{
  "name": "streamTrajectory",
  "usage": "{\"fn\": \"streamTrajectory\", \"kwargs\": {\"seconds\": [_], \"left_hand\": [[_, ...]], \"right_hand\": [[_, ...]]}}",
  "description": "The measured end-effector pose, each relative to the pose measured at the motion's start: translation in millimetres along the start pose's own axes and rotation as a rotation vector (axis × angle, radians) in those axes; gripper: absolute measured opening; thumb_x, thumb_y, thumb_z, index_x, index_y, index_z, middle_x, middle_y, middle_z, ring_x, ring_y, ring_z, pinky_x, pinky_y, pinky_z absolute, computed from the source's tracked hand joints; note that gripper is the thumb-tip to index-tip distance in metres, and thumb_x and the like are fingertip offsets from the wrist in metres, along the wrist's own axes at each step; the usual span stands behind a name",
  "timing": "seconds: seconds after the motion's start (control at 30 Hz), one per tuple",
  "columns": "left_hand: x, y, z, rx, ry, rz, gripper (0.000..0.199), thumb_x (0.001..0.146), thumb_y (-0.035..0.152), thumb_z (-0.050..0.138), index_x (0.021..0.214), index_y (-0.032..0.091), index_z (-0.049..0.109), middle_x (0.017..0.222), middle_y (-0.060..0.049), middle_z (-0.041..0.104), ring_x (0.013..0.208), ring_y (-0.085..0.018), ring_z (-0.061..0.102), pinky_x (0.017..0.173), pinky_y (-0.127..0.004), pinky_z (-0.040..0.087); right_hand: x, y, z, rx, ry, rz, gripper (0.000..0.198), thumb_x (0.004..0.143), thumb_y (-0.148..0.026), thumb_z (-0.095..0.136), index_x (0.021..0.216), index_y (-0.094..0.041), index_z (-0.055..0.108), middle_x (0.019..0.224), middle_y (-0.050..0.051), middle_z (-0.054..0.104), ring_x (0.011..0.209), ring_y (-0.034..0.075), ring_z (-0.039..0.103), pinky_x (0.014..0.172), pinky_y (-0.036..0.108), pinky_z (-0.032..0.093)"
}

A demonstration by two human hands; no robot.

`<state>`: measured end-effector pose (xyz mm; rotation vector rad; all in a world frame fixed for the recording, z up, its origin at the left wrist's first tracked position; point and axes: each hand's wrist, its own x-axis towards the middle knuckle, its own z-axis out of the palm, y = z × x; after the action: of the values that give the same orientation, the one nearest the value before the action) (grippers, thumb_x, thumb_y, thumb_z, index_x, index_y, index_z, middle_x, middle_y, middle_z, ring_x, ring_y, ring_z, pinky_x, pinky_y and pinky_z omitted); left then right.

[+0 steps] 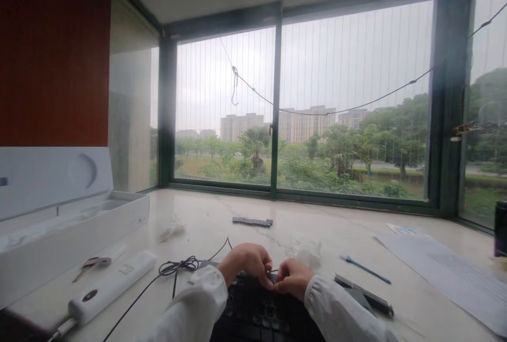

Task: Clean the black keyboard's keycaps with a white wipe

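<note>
A black keyboard [261,310] lies at the bottom centre, partly covered by my hands and white sleeves. Above its far edge, my left hand [249,261] is closed, thumb pointing down against the fingers. My right hand [292,277] is closed in a pinch just beside it, and the fingertips of both meet. Whatever they pinch is too small or hidden to make out. Beyond them, a short line of small dark grey pieces [252,221], perhaps keycaps, rests on the pale surface. A tied black cable [180,265] trails to the left of the keyboard.
On the left are an open white box [130,215], a white power strip-like device [114,286] and keys [93,262]. Crumpled tissue [308,251] lies behind my right hand. Rightward are a blue pen [366,269], a dark slim tool [364,294] and paper sheets [447,268]. Windows stand behind.
</note>
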<state>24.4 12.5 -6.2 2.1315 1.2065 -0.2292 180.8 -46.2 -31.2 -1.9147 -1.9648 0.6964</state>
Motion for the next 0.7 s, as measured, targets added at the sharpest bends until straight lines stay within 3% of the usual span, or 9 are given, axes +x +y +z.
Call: {"fn": "streamTrajectory", "kwargs": {"seconds": [0.13, 0.37, 0.57, 0.7], "left_hand": [[0, 1, -1, 0.010, 0.016, -0.030, 0.060, 0.032, 0.048, 0.084, 0.059, 0.021, 0.039, 0.050, 0.009, 0.036, 0.051, -0.009, 0.029, 0.053, -0.026, 0.023], [7, 3, -2, -0.033, -0.063, -0.054, 0.065, 0.023, 0.046, 0.087, 0.056, 0.020, 0.037, 0.051, 0.008, 0.039, 0.052, -0.011, 0.036, 0.054, -0.026, 0.026], [2, -5, 8, -0.065, 0.091, 0.022, 0.055, 0.035, 0.044, 0.085, 0.060, 0.021, 0.042, 0.052, 0.009, 0.039, 0.052, -0.009, 0.030, 0.051, -0.026, 0.022], [-7, -10, 13, -0.197, 0.144, 0.104, 0.046, 0.039, 0.040, 0.083, 0.063, 0.020, 0.049, 0.054, 0.009, 0.041, 0.053, -0.009, 0.031, 0.051, -0.025, 0.021]], "right_hand": [[0, 1, 2, -0.003, 0.025, -0.006, 0.007, 0.057, -0.025, 0.071, 0.062, -0.025, 0.067, 0.071, -0.002, 0.069, 0.087, 0.022, 0.064, 0.071, 0.030, 0.043], [-2, -1, 6, -0.071, 0.053, 0.005, 0.010, 0.057, -0.026, 0.069, 0.067, -0.025, 0.067, 0.074, -0.001, 0.069, 0.089, 0.025, 0.062, 0.078, 0.035, 0.041], [-6, -1, 10, -0.098, 0.100, -0.043, 0.014, 0.060, -0.032, 0.069, 0.071, -0.024, 0.069, 0.080, -0.001, 0.071, 0.092, 0.025, 0.062, 0.090, 0.040, 0.034], [-2, 8, -10, -0.059, 0.146, -0.093, 0.013, 0.065, -0.034, 0.068, 0.074, -0.025, 0.069, 0.085, 0.000, 0.073, 0.089, 0.022, 0.063, 0.086, 0.039, 0.034]]}}
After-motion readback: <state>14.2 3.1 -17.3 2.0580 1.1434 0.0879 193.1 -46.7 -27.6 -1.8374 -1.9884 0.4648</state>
